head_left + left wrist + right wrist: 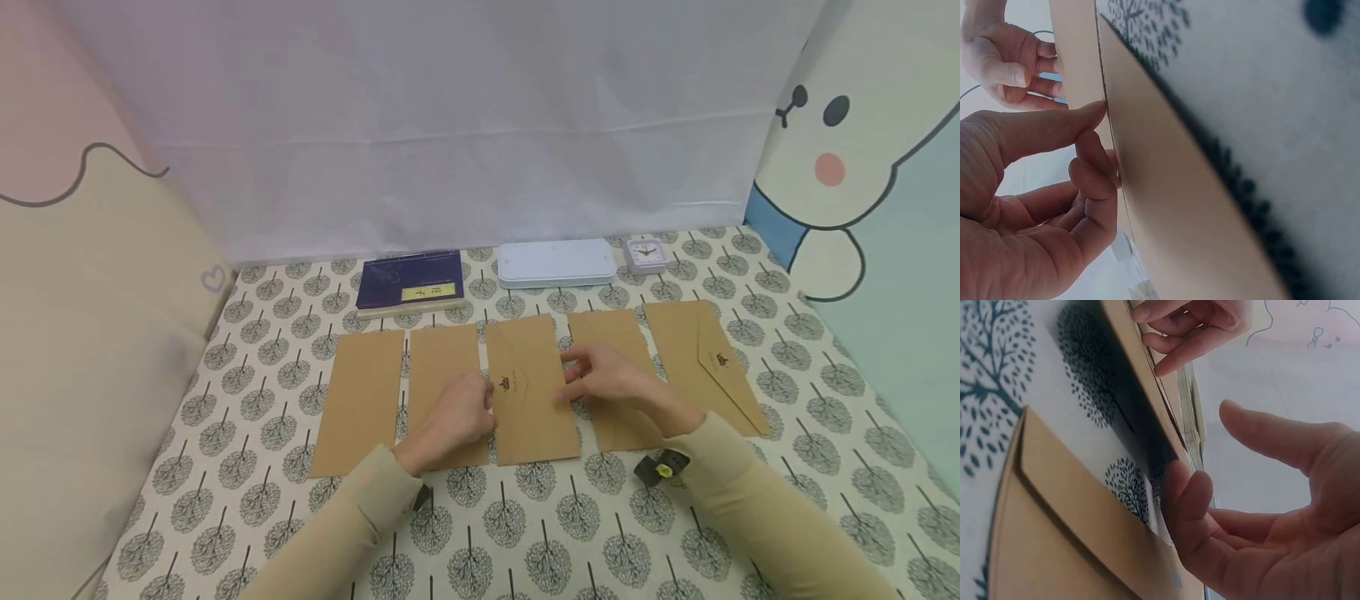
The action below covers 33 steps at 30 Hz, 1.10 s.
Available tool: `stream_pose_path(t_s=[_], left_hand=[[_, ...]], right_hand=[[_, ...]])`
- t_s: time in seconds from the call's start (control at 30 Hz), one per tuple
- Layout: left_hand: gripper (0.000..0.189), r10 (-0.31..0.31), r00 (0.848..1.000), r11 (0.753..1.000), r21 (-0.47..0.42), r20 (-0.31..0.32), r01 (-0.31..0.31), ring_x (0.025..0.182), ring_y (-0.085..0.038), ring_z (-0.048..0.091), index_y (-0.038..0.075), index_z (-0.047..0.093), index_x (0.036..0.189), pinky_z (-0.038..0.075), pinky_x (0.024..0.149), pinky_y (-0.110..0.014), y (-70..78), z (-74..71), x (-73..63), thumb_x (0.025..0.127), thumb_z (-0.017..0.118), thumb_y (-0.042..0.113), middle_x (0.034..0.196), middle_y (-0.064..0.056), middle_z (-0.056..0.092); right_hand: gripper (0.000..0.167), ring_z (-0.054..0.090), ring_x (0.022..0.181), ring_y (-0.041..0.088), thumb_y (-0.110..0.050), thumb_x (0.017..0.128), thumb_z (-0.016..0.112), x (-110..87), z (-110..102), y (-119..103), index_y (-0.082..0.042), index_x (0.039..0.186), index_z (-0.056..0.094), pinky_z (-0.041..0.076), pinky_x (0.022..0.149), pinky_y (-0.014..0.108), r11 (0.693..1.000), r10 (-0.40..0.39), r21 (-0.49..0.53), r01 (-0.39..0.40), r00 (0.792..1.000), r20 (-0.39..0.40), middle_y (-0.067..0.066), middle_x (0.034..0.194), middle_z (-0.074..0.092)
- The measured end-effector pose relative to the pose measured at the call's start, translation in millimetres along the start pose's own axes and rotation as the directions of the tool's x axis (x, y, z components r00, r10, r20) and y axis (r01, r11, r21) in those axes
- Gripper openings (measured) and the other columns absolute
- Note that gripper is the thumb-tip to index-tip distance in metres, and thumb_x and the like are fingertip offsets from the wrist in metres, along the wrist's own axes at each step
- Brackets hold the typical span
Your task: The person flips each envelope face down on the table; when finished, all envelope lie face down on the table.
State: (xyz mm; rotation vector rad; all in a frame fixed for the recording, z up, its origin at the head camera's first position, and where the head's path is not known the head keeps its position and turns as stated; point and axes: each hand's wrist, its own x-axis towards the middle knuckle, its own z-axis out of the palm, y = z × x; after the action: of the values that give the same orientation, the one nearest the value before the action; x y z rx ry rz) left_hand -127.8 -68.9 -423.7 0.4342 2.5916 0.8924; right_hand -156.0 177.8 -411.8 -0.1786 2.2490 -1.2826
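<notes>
Five brown paper envelopes lie side by side on the patterned cloth. My left hand, its fingers curled, holds the left edge of the middle envelope, which bears a small printed crown. In the left wrist view, the thumb and bent fingers meet at that paper edge. My right hand hovers over the envelope to its right, fingertips close to the middle one's right edge. The right wrist view shows its thumb spread well away from the loosely bent fingers.
Leftmost lies a plain envelope, with another beside it under my left hand. The far-right envelope shows a slanted flap. Behind the row stand a dark blue book, a pale blue case and a small lilac clock.
</notes>
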Motion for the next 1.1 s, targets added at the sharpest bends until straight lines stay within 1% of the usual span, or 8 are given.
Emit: stream_pose_path(t_s=[0.17,0.37,0.53,0.67,0.8,0.87,1.03,1.1], left_hand=[[0.032,0.005,1.000,1.000,0.002,0.006,-0.005,0.041,-0.007,0.030,0.011,0.044,0.062,0.024,0.038,-0.019,0.6,0.7,1.1,0.072,0.069,-0.005,0.052,0.002,0.038],[0.030,0.026,1.000,1.000,-0.015,0.000,-0.026,0.041,-0.007,0.028,0.008,0.044,0.063,0.024,0.037,-0.019,1.3,1.0,2.0,0.071,0.068,-0.008,0.052,0.003,0.036],[0.024,0.041,0.999,0.999,-0.011,0.013,-0.040,0.042,-0.007,0.027,0.006,0.048,0.067,0.023,0.038,-0.020,0.9,1.6,3.3,0.073,0.068,-0.006,0.052,0.003,0.036],[0.025,0.062,0.998,0.998,0.003,0.015,-0.062,0.043,-0.007,0.030,0.007,0.048,0.068,0.025,0.039,-0.020,0.9,2.1,4.9,0.074,0.069,-0.005,0.053,0.003,0.037],[0.026,0.071,0.997,0.997,0.011,0.012,-0.071,0.045,-0.008,0.033,0.007,0.049,0.068,0.027,0.041,-0.021,2.1,1.6,5.9,0.076,0.073,0.000,0.055,0.002,0.039],[0.026,0.064,0.998,0.998,0.012,0.015,-0.064,0.046,-0.008,0.034,0.008,0.050,0.069,0.027,0.041,-0.021,3.1,1.2,6.4,0.078,0.075,0.005,0.056,0.002,0.040],[0.028,0.104,0.995,0.994,0.046,-0.001,-0.104,0.048,-0.009,0.032,0.009,0.050,0.070,0.026,0.043,-0.023,4.2,0.4,7.3,0.082,0.075,0.015,0.058,0.002,0.039],[0.027,0.112,0.994,0.993,0.035,0.001,-0.112,0.046,-0.008,0.032,0.010,0.051,0.072,0.026,0.041,-0.022,4.4,0.4,7.5,0.083,0.075,0.017,0.057,0.002,0.039]], right_hand=[[0.064,0.061,0.080,0.023,-0.002,0.081,0.072,-0.6,-4.8,4.4,0.015,0.134,0.040,0.054,0.068,0.038,0.996,-0.041,0.082,0.039,0.999,0.029,0.020,0.103,0.062],[0.056,0.062,0.080,0.026,0.007,0.083,0.063,-0.9,-7.8,5.0,0.014,0.134,0.040,0.054,0.066,0.038,0.990,-0.064,0.131,0.058,0.997,0.048,0.020,0.101,0.062],[0.057,0.062,0.079,0.027,0.009,0.081,0.062,-0.8,-8.4,7.7,0.013,0.134,0.040,0.053,0.065,0.037,0.985,-0.070,0.159,0.062,0.996,0.047,0.021,0.099,0.062],[0.060,0.059,0.078,0.027,0.010,0.078,0.063,-1.2,-7.9,8.2,0.011,0.133,0.040,0.052,0.066,0.040,0.982,-0.089,0.171,0.081,0.995,0.037,0.020,0.096,0.061],[0.058,0.058,0.079,0.025,0.010,0.077,0.063,-1.6,-7.7,7.3,0.009,0.132,0.041,0.050,0.067,0.037,0.976,-0.112,0.191,0.104,0.993,0.031,0.018,0.093,0.060],[0.058,0.058,0.080,0.024,0.009,0.078,0.064,-1.8,-7.9,7.0,0.009,0.131,0.041,0.050,0.068,0.036,0.974,-0.124,0.196,0.115,0.992,0.033,0.018,0.094,0.061],[0.061,0.060,0.089,0.027,0.008,0.078,0.063,-1.9,-7.2,7.3,0.009,0.134,0.038,0.048,0.076,0.035,0.969,-0.148,0.207,0.133,0.987,0.063,0.019,0.100,0.062],[0.065,0.059,0.093,0.028,0.007,0.078,0.063,-1.9,-6.4,8.1,0.009,0.137,0.034,0.047,0.081,0.034,0.968,-0.149,0.212,0.131,0.986,0.073,0.020,0.104,0.061]])
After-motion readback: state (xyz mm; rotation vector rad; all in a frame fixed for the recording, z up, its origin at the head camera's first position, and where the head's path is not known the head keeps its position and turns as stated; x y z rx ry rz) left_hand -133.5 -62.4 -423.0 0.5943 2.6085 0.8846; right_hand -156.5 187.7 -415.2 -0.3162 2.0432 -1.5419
